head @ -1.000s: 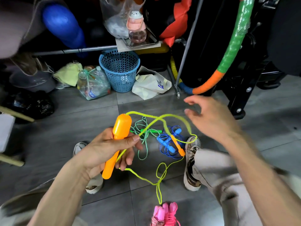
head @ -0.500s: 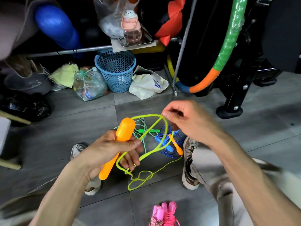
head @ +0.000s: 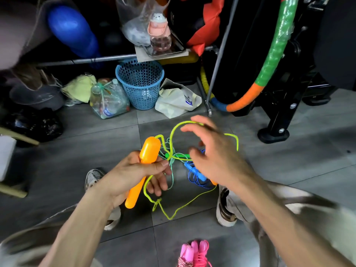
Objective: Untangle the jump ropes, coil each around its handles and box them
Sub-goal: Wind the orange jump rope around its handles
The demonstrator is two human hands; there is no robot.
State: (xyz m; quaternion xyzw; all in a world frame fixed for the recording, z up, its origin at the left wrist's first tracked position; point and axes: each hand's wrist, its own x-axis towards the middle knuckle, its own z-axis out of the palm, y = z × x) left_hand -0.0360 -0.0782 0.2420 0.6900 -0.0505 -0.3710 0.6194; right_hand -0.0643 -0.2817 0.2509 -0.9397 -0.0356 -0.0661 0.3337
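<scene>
— Where's the rope he's working on?

— The orange handle (head: 143,170) is up off the floor, tilted, thick end high. His left hand (head: 134,174) has its grip clamped round the middle of it, thumb across the front. The yellow-green cord (head: 185,206) leaves the top of the handle, arcs up and over the right hand (head: 215,155), and another stretch hangs below in a slack loop just above the grey tile floor (head: 96,143).

— And the right hand's grip?

— Apart. Fingers spread and blurred; the cord passes behind them, and I can't tell whether any finger touches it.

— The other ropes?

— On the floor between his shoes: a green rope (head: 170,162) and a blue rope (head: 196,176), partly hidden under the right hand. A pink rope (head: 194,253) lies near the bottom edge, well apart.

— Any room to move?

— Open tile left and right of the hands. Farther out, a blue basket (head: 140,83), a bag of bottles (head: 107,99) and a white bag (head: 177,99) line the far edge, with a black stand foot (head: 273,134) off to the right.
</scene>
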